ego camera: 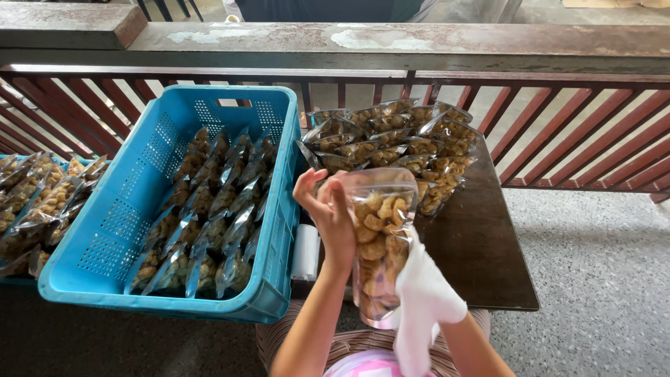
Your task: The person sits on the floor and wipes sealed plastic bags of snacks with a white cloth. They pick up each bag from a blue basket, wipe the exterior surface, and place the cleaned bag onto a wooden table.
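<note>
A blue plastic crate (139, 202) is sitting tilted with upright snack bags (209, 209) filling it, more filled bags (398, 139) are lying heaped on a dark table (481, 251), and a red railing (572, 132) is running behind them.

held clear snack pouch (380, 244) (golden pieces) | pouches upright in blue crate (209, 209) | stack on table (398, 139)
</note>
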